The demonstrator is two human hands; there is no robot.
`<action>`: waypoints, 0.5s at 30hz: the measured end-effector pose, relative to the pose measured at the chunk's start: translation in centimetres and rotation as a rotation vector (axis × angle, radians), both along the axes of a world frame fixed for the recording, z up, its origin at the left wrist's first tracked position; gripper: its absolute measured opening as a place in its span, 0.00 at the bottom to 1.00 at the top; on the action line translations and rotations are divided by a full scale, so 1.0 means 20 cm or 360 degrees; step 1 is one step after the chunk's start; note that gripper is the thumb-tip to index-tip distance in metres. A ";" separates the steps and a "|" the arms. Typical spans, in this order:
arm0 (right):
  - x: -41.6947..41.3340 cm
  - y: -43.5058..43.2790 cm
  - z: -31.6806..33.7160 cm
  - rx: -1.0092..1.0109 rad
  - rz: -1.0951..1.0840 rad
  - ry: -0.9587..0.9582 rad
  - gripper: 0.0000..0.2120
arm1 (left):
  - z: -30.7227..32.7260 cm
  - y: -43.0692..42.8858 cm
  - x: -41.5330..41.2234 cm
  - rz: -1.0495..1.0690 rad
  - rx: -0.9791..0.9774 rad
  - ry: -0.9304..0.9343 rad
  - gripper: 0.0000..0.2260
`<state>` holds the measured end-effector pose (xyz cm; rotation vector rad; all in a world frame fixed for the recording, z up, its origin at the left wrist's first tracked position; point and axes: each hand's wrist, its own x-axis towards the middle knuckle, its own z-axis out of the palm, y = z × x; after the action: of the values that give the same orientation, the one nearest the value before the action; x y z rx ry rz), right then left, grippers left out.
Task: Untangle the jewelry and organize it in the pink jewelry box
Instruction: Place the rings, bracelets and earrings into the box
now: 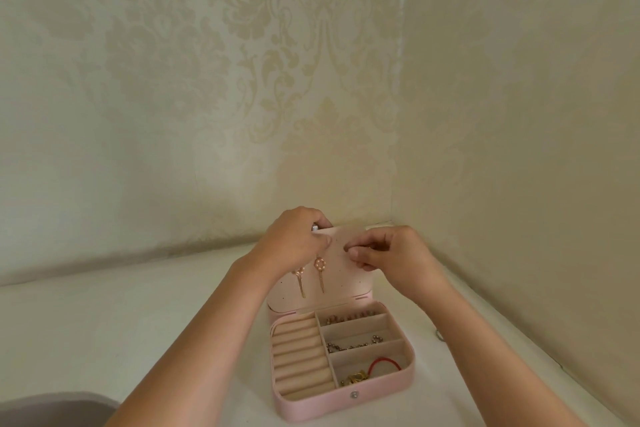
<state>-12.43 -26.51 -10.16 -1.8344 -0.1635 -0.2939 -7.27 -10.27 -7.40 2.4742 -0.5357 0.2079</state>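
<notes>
Smooth pink skin, velvety lining, bright metal.
The pink jewelry box [311, 407] at lower centre looks like smooth, faintly sheened faux leather, with a shiny metal snap [354, 394]. The lid panel [349, 277] that my left hand [298, 243] grips is matt and suede-like, and the ring rolls [299, 354] are velvety. Earrings [320, 267] and chain [351, 346] gleam like metal. The red cord [381, 365] looks dull. The wallpaper [277, 80] above looks embossed.

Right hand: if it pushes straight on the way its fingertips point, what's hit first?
Probably the lid's earring panel: the right hand has its fingertips right at its face. Depth is unclear; going purely sideways, the left hand comes next.
</notes>
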 end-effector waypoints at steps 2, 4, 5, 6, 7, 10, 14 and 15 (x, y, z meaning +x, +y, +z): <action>-0.01 0.00 0.00 -0.0104 -0.0079 -0.0009 0.05 | 0.00 0.00 0.00 -0.0029 0.0076 0.0005 0.05; -0.01 -0.01 0.00 -0.0144 -0.0148 -0.0010 0.05 | 0.00 -0.01 0.00 -0.0041 0.0136 0.0007 0.07; -0.01 -0.01 0.00 -0.0163 -0.0169 -0.0019 0.05 | 0.00 -0.01 0.01 -0.0041 0.0153 0.0004 0.08; -0.01 -0.01 0.00 -0.0195 -0.0182 -0.0034 0.05 | 0.00 0.00 0.01 -0.0039 0.0165 -0.0003 0.08; -0.01 -0.02 0.00 -0.0245 -0.0183 -0.0050 0.05 | -0.01 0.00 0.01 -0.0036 0.0169 -0.0008 0.08; -0.01 -0.02 0.00 -0.0436 -0.0122 -0.0121 0.04 | -0.01 0.00 0.01 -0.0023 0.0111 0.0005 0.05; -0.01 -0.02 -0.02 -0.0421 -0.0038 -0.0118 0.08 | -0.02 -0.01 0.01 -0.0008 0.0093 0.0005 0.03; 0.00 -0.02 -0.02 -0.0409 -0.0027 -0.0100 0.09 | -0.02 -0.01 0.01 -0.0006 0.0089 0.0011 0.03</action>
<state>-12.46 -26.89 -10.57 -2.0826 -0.2383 -0.3553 -7.08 -10.41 -7.74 2.5267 -0.5502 0.1853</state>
